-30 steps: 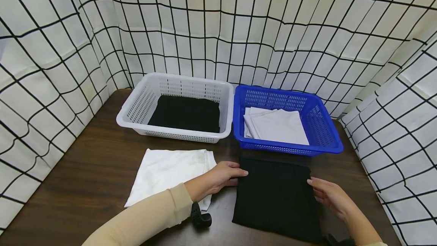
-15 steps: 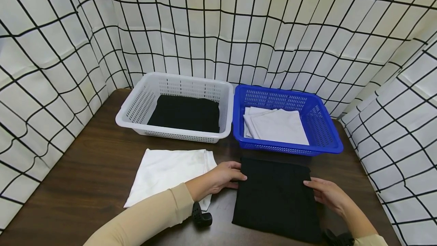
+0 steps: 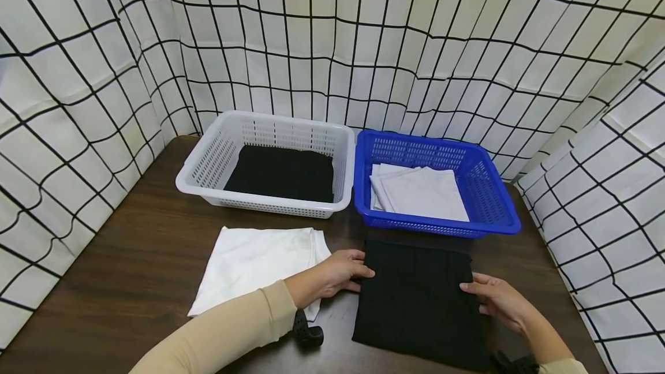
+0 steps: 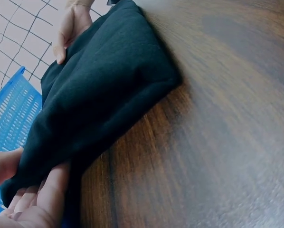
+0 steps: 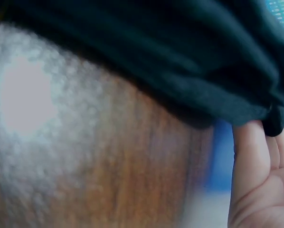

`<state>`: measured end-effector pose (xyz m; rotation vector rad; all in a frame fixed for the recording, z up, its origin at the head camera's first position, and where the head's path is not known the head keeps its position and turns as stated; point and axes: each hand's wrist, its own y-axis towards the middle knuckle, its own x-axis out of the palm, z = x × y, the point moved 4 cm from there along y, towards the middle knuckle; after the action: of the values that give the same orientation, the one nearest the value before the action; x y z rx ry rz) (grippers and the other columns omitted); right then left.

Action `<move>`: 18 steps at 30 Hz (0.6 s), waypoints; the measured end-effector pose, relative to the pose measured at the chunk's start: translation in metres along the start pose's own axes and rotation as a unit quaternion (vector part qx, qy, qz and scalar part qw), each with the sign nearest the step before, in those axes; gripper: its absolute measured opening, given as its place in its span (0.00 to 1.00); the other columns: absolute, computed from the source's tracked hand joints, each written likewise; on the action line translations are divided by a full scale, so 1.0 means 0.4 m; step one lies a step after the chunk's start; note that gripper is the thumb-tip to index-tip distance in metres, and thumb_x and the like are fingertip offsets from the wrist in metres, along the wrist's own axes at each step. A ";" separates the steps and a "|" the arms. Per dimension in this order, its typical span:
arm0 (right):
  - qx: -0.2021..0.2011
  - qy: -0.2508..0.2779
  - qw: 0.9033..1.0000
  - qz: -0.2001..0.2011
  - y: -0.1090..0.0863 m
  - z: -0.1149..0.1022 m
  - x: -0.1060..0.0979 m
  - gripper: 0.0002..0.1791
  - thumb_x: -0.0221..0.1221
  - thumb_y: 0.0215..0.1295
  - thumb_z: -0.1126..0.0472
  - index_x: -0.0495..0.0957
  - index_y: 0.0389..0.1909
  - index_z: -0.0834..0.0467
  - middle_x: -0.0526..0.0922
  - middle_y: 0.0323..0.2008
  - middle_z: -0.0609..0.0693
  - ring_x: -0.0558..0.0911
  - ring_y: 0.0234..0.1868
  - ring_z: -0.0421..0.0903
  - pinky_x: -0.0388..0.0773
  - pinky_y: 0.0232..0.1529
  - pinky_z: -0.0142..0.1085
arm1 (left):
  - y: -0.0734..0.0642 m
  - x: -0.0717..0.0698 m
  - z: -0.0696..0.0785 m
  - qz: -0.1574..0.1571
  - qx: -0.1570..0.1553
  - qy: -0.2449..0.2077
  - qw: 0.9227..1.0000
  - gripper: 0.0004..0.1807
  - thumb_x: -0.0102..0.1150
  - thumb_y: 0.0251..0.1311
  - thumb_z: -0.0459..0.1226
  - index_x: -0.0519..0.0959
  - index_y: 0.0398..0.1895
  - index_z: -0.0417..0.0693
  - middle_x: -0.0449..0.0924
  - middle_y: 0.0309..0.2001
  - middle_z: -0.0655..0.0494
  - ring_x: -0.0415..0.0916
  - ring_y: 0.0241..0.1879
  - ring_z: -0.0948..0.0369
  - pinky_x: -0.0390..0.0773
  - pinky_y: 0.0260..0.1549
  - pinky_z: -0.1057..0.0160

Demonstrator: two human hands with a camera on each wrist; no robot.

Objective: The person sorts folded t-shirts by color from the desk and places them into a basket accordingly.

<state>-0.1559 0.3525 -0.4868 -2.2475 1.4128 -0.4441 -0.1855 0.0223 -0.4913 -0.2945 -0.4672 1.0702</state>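
A folded black cloth lies on the near right of the table, roughly square. My left hand pinches its left edge near the far corner; in the left wrist view the thumb is above the black fabric and the fingers are tucked under it. On the opposite side my right hand grips the right edge, thumb on top. The right wrist view shows fingers beneath the bunched edge of the cloth. Left of the black cloth lies a folded white cloth, partly covered by my left forearm.
At the back left stands a white basket with folded black cloth inside. Beside it a blue basket contains folded white cloths. A white curtain with black grid lines encloses the brown table.
My right hand has shifted slightly nearer and to the left along the black cloth's right edge. My left hand has slid a little nearer along the left edge. The baskets stay put.
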 end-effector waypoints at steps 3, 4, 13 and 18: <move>-0.003 0.006 1.000 0.000 0.001 0.003 0.000 0.27 0.51 0.77 0.55 0.65 0.72 0.60 0.86 0.49 0.37 0.86 0.49 0.40 0.84 0.52 0.41 | 0.000 0.000 -0.002 0.004 -0.003 0.002 1.000 0.37 0.60 0.60 0.27 0.57 0.71 0.26 0.69 0.67 0.31 0.77 0.56 0.50 0.79 0.55 0.41; -0.006 0.004 1.000 -0.001 0.001 0.003 0.000 0.28 0.51 0.77 0.55 0.64 0.72 0.60 0.86 0.49 0.37 0.86 0.49 0.40 0.84 0.51 0.41 | 0.000 0.000 -0.003 0.006 -0.003 0.005 1.000 0.37 0.60 0.60 0.28 0.57 0.71 0.26 0.70 0.65 0.32 0.78 0.55 0.52 0.80 0.55 0.42; -0.020 -0.004 0.999 -0.033 -0.010 0.012 0.005 0.40 0.51 0.76 0.60 0.40 0.76 0.70 0.81 0.55 0.33 0.83 0.53 0.39 0.83 0.52 0.46 | -0.003 0.005 -0.010 0.026 0.005 0.022 0.999 0.37 0.61 0.61 0.29 0.58 0.71 0.27 0.75 0.61 0.34 0.82 0.50 0.52 0.85 0.47 0.46; -0.031 0.005 0.999 -0.027 -0.012 0.012 0.009 0.35 0.50 0.76 0.60 0.47 0.76 0.68 0.83 0.53 0.34 0.84 0.52 0.40 0.84 0.51 0.46 | -0.004 0.006 -0.010 0.031 0.007 0.024 0.999 0.37 0.61 0.62 0.31 0.59 0.71 0.27 0.75 0.62 0.34 0.83 0.51 0.51 0.86 0.44 0.48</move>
<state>-0.1484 0.3521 -0.4881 -2.3413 1.3905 -0.4348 -0.1813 0.0237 -0.4936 -0.3239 -0.4103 1.1249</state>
